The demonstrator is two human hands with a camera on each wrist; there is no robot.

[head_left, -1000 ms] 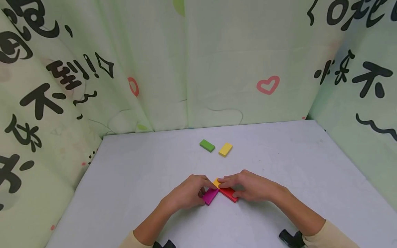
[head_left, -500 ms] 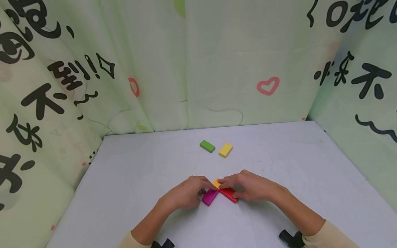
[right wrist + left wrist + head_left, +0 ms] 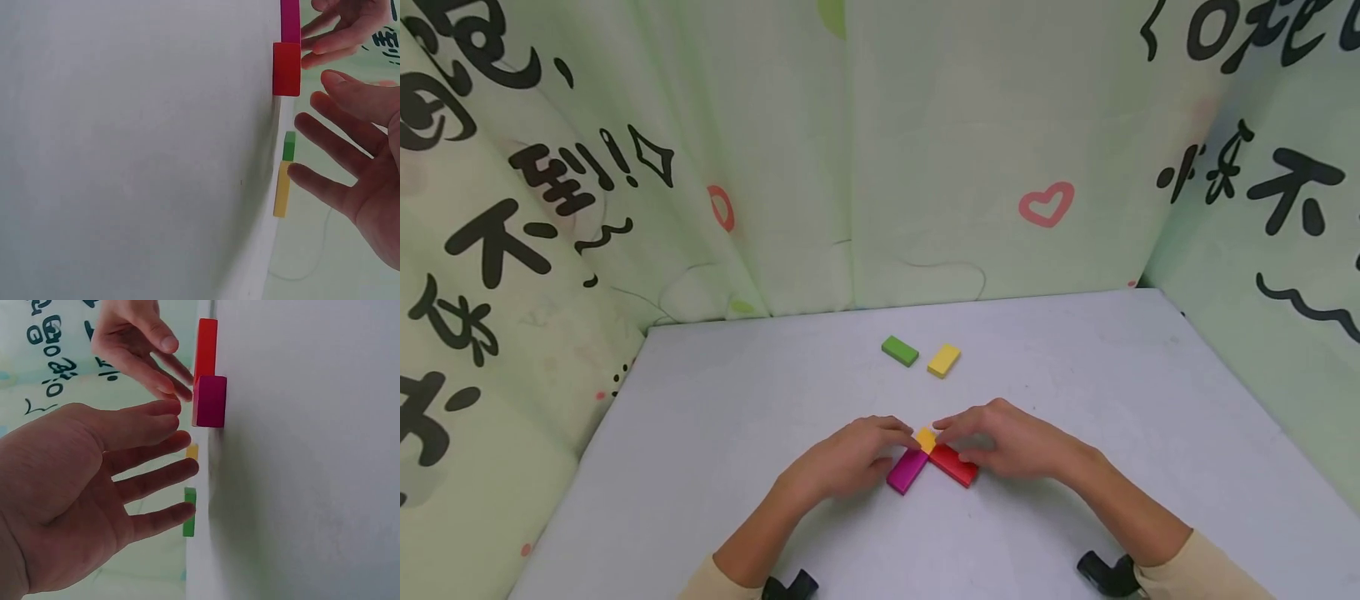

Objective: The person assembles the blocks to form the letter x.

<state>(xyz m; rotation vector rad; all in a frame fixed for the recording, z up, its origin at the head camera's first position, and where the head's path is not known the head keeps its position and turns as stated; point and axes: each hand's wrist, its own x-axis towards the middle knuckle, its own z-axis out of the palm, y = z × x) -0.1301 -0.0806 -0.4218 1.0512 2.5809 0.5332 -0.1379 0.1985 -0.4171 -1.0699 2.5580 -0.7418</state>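
Observation:
A purple block (image 3: pixel 907 472) and a red block (image 3: pixel 954 467) lie flat on the table, their far ends meeting in a V. Behind that corner, an orange block (image 3: pixel 927 439) shows partly between the two hands. My left hand (image 3: pixel 848 457) hovers beside the purple block with loosely extended fingers and holds nothing. To the right, my right hand (image 3: pixel 1011 439) is held over the red block's far side, its fingers relaxed and apart from it. Both wrist views show a gap between fingertips and blocks, as at the purple block (image 3: pixel 210 402) and the red block (image 3: pixel 287 69).
Farther back on the white table (image 3: pixel 760 375) lie a green block (image 3: pixel 900 351) and a yellow block (image 3: pixel 943 362), side by side with a small gap. A pale green curtain (image 3: pixel 790 167) with black lettering encloses the table's back and sides.
Both hands have let go of the blocks and risen slightly, the right fingers off the red and orange blocks, the left off the purple one. The blocks keep their arrangement.

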